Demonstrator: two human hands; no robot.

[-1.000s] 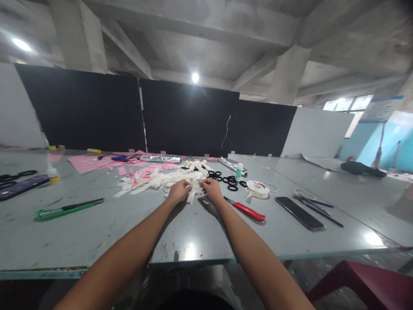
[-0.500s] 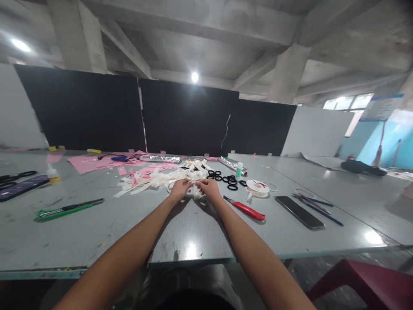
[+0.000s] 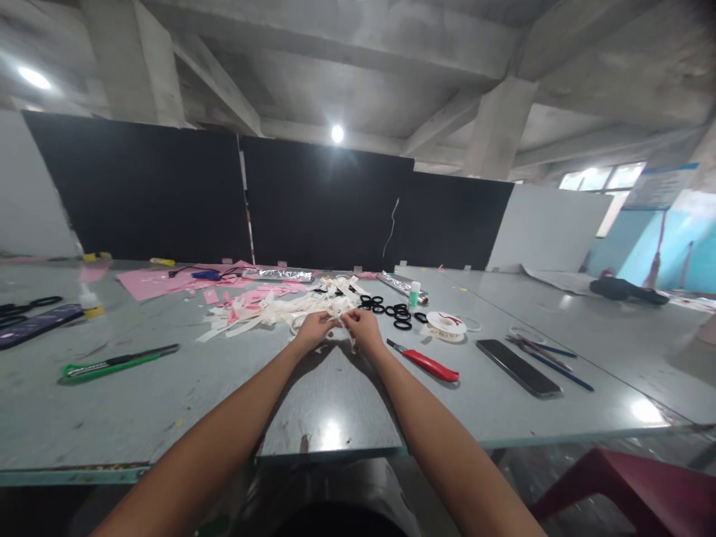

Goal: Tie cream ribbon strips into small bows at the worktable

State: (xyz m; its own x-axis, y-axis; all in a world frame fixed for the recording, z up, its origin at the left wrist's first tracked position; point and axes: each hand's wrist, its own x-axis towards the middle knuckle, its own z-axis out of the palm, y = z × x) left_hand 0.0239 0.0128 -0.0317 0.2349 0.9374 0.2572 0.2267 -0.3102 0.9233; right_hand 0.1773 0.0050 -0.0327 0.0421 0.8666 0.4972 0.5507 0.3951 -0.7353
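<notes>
My left hand (image 3: 315, 329) and my right hand (image 3: 361, 328) meet over the table, fingertips nearly touching. Both pinch a cream ribbon (image 3: 352, 343), whose loose end hangs down beside the right fingers; its exact shape is too small to make out. Right behind the hands lies a heap of cream ribbon strips (image 3: 268, 310). To the right of the heap are several black rings (image 3: 401, 317). A white ribbon spool (image 3: 446, 325) lies farther right, and a red-handled cutter (image 3: 428, 365) rests beside my right forearm.
On the left lie a green cutter (image 3: 117, 364), a purple case (image 3: 42, 326) and a small glue bottle (image 3: 89, 300). Pink paper (image 3: 151, 282) spreads behind. A glue stick (image 3: 414, 294), a phone (image 3: 517, 368) and slim tools (image 3: 553, 362) sit right. A red stool (image 3: 632, 492) stands below the table.
The ribbon end that hung straight down between my hands now hangs nearer my right fingers, slanted. My fingers have shifted slightly closer together.
</notes>
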